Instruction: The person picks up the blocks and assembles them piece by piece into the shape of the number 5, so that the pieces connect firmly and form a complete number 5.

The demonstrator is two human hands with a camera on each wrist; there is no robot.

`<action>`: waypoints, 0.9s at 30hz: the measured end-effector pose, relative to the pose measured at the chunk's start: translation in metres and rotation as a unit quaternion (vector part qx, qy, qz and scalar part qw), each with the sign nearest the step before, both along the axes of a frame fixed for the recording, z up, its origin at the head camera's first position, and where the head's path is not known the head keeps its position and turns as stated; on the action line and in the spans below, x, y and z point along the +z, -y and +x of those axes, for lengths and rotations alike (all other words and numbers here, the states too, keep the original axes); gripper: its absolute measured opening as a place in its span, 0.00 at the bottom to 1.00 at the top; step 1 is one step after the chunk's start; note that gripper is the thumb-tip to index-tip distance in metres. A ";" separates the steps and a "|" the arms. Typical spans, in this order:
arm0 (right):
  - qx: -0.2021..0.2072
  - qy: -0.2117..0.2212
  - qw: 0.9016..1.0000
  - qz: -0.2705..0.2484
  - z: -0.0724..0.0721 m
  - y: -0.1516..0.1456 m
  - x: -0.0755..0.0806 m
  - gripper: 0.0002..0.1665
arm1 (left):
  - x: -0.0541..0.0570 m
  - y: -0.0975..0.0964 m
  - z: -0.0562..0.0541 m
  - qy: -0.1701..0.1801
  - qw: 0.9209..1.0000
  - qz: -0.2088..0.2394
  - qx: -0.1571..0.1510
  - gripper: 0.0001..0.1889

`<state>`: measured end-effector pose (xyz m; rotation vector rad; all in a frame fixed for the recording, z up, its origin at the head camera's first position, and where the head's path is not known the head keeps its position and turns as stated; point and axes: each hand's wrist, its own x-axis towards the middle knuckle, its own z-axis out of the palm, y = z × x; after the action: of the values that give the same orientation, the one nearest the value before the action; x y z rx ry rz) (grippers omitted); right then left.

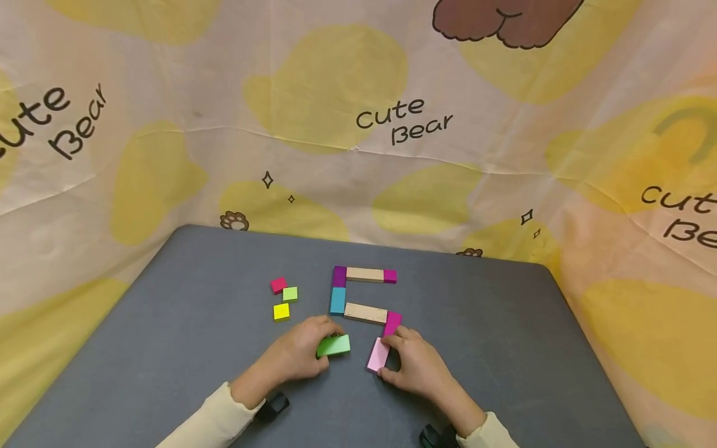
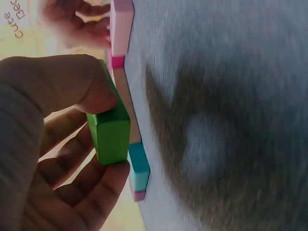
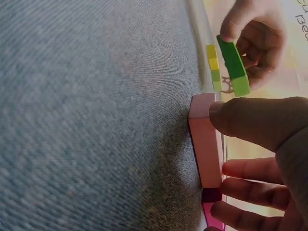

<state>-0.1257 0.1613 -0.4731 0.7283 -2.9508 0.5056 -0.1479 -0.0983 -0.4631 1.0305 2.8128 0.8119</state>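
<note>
My left hand [image 1: 300, 350] holds a green block [image 1: 333, 345] between thumb and fingers; in the left wrist view the green block [image 2: 113, 137] appears raised off the table. To its right, my right hand [image 1: 417, 363] pinches a light pink block [image 1: 378, 355] that lies on the table, thumb at the near end, fingers along the far part. The pink block's far end meets a magenta block [image 1: 393, 323]. That one joins a row with a wooden block [image 1: 366, 313], a blue block [image 1: 338, 300], a purple block [image 1: 339, 276], a second wooden block [image 1: 365, 274] and a small magenta cube [image 1: 390, 276].
Left of the row lie a red cube [image 1: 278, 285], a light green cube [image 1: 290, 294] and a yellow cube [image 1: 282, 312]. All rest on a grey table [image 1: 224, 292]. A printed cloth [image 1: 313, 93] hangs around its back and sides.
</note>
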 end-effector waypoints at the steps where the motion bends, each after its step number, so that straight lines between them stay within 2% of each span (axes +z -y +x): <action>1: 0.000 -0.001 1.000 -0.001 0.000 0.000 0.000 0.28 | -0.001 -0.001 0.002 0.002 1.000 -0.001 -0.004 0.22; 9: -0.003 -0.022 1.000 0.003 -0.001 -0.001 0.001 0.29 | -0.010 -0.011 0.010 0.014 0.999 -0.020 -0.027 0.22; 20: 0.007 -0.010 1.000 0.012 -0.006 0.000 -0.002 0.31 | -0.016 -0.018 0.011 0.028 0.998 -0.033 -0.039 0.23; 27: 0.010 -0.003 1.000 0.009 -0.007 0.001 0.000 0.31 | -0.016 -0.021 0.011 0.028 0.998 -0.033 -0.038 0.23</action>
<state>-0.1332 0.1601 -0.4727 0.7602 -2.9479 0.4789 -0.1365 -0.0771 -0.4788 1.0805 2.7168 0.7244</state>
